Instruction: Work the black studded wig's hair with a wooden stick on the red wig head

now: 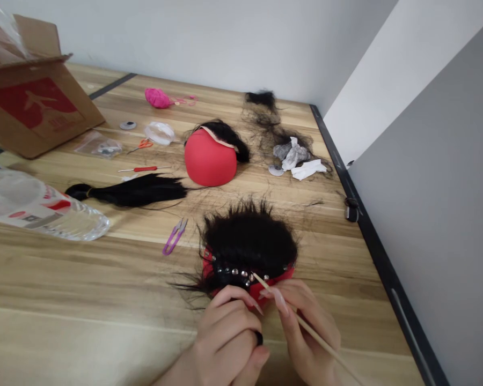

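A red form covered with short black hair (249, 236) sits on the wooden table, with a row of shiny round studs along its near side. My left hand (229, 335) is closed at its near edge, fingers curled; part of what they grip is hidden, and something black shows by one finger. Between the thumb and fingers of my right hand (306, 321) is a thin wooden stick (317, 338), its tip touching the form beside the studs.
Behind lie a red dome with black hair (210, 161), a black hair bundle (140, 190), purple snips (175, 236) and a red-handled tool (145, 169). A plastic bottle (44, 209) and cardboard box (40, 107) stand left; crumpled tissues (295, 155) lie right.
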`<control>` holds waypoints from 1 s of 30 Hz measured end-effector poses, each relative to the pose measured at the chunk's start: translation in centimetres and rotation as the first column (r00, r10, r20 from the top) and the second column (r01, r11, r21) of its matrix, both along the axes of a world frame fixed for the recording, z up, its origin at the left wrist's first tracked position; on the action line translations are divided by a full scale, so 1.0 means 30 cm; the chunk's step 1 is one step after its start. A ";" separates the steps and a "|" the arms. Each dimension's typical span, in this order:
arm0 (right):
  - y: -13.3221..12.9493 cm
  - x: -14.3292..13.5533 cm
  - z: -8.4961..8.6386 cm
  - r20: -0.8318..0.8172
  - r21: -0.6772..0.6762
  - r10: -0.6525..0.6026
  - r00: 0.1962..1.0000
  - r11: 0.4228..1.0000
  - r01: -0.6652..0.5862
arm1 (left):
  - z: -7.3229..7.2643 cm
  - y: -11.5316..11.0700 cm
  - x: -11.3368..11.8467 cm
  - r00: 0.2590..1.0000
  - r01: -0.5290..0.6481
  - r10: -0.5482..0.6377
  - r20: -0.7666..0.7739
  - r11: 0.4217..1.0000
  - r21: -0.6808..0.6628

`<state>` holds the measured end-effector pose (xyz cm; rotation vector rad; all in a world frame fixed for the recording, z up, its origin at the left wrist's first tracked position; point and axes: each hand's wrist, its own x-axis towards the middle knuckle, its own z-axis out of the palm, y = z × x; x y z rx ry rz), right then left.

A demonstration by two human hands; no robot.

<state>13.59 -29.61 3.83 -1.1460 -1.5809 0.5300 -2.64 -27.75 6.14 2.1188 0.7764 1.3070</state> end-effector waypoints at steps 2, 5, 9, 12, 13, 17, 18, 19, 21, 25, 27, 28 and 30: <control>0.000 0.000 -0.001 0.009 -0.006 -0.003 1.000 1.000 0.003 | 0.000 0.001 0.000 1.000 0.001 -0.001 -0.002 1.000 0.005; -0.001 0.002 -0.003 0.016 0.000 -0.010 1.000 1.000 0.010 | -0.001 0.002 0.000 1.000 0.000 0.000 0.014 1.000 -0.001; -0.005 0.003 -0.009 0.010 -0.013 -0.005 1.000 1.000 0.005 | 0.002 0.006 0.002 1.000 0.009 -0.009 0.014 1.000 0.006; -0.005 0.004 -0.012 0.007 -0.016 -0.002 1.000 1.000 0.002 | 0.003 0.010 0.004 1.000 0.011 -0.011 0.016 1.000 0.015; -0.004 0.005 -0.012 0.011 -0.015 -0.002 1.000 1.000 0.002 | 0.003 0.011 0.004 1.000 0.012 -0.012 0.015 1.000 0.020; -0.002 0.007 -0.013 0.036 -0.019 -0.009 0.999 1.000 0.010 | 0.002 0.010 0.001 1.000 0.020 -0.020 -0.001 1.000 0.024; -0.002 0.007 -0.014 0.039 -0.022 -0.014 0.999 1.000 0.015 | 0.001 0.008 0.000 1.000 0.023 -0.023 -0.004 0.999 0.023; -0.002 0.006 -0.016 0.040 -0.025 -0.020 0.999 0.999 0.021 | 0.000 0.007 -0.001 1.000 0.029 -0.029 -0.010 0.999 0.021; -0.003 0.005 -0.020 0.027 -0.028 -0.030 0.999 0.999 0.031 | -0.002 0.003 -0.002 0.999 0.029 -0.029 -0.017 1.000 0.005; -0.004 0.006 -0.028 -0.021 -0.016 -0.033 0.999 0.999 0.033 | -0.009 0.000 -0.001 1.000 0.027 -0.027 -0.013 1.000 -0.001; -0.002 0.008 -0.026 -0.033 -0.023 -0.032 0.999 0.999 0.032 | -0.011 0.003 0.001 1.000 0.029 -0.029 -0.010 0.999 0.020; -0.001 0.008 -0.024 -0.037 -0.031 -0.033 0.999 0.999 0.032 | -0.011 0.006 0.002 1.000 0.027 -0.027 -0.008 0.999 0.025; 0.002 0.008 -0.020 -0.041 -0.044 -0.030 0.999 0.999 0.028 | -0.010 0.009 0.002 1.000 0.029 -0.029 -0.005 0.999 0.031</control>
